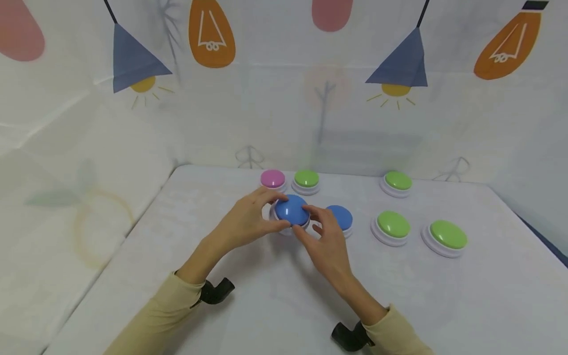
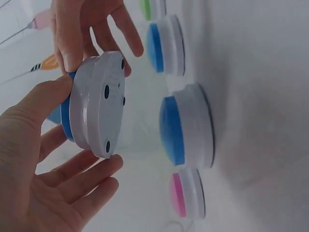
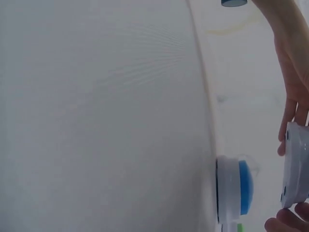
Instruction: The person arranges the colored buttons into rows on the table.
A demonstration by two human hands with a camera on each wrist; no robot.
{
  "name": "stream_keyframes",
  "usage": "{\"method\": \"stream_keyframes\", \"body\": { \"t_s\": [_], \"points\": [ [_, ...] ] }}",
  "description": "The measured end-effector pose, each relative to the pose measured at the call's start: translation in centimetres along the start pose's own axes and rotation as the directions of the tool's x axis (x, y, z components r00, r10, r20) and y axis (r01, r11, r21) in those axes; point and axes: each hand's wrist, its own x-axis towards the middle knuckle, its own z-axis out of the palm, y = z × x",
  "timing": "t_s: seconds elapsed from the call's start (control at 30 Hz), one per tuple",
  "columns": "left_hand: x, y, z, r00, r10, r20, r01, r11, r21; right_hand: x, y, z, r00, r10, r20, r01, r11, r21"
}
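Note:
A blue push button with a white round base (image 1: 291, 210) is held up off the table between both hands. My left hand (image 1: 248, 217) grips its left side with thumb and fingers. From the right, my right hand (image 1: 326, 244) pinches its edge. The left wrist view shows the button's white underside (image 2: 110, 104), with small dark feet and speaker holes, facing the table. Below it stands another blue button (image 2: 173, 130), mostly hidden in the head view. Just right of the hands sits one more blue button (image 1: 340, 217).
Behind the hands stand a pink button (image 1: 272, 178) and a green button (image 1: 306, 178). Further right are three more green ones, one at the back (image 1: 398, 180), one nearer (image 1: 393, 224) and one rightmost (image 1: 448, 234). A printed cloth wall (image 1: 275, 113) rises behind the white table (image 1: 266, 310).

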Motion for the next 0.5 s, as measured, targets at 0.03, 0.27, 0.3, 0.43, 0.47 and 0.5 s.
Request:
{"method": "stream_keyframes", "body": {
  "t_s": [0.03, 0.27, 0.3, 0.43, 0.47, 0.5],
  "points": [
    [-0.2, 0.1, 0.1, 1.000, -0.006, 0.008, 0.006, 1.000, 0.007, -0.2, 0.1, -0.1, 1.000, 0.004, 0.007, -0.004, 1.000, 0.004],
    [-1.6, 0.6, 0.8, 0.998, -0.050, 0.037, 0.048, 0.997, 0.052, -1.5, 0.5, -0.4, 0.997, 0.040, 0.062, -0.043, 0.998, 0.052],
    [-1.8, 0.6, 0.9, 0.998, -0.055, 0.035, 0.053, 0.997, 0.054, -1.5, 0.5, -0.4, 0.997, 0.042, 0.069, -0.046, 0.997, 0.054],
    [-2.4, 0.7, 1.3, 0.998, -0.056, 0.011, 0.056, 0.997, 0.055, -1.7, 0.4, -0.5, 0.994, 0.045, 0.104, -0.048, 0.998, 0.026],
    [-2.5, 0.7, 1.4, 0.998, -0.055, 0.007, 0.055, 0.997, 0.055, -1.8, 0.4, -0.6, 0.993, 0.047, 0.113, -0.049, 0.999, 0.017],
    [-2.7, 0.7, 1.5, 0.998, -0.056, 0.005, 0.056, 0.997, 0.055, -1.8, 0.4, -0.6, 0.991, 0.051, 0.122, -0.053, 0.999, 0.010]
  ]
}}
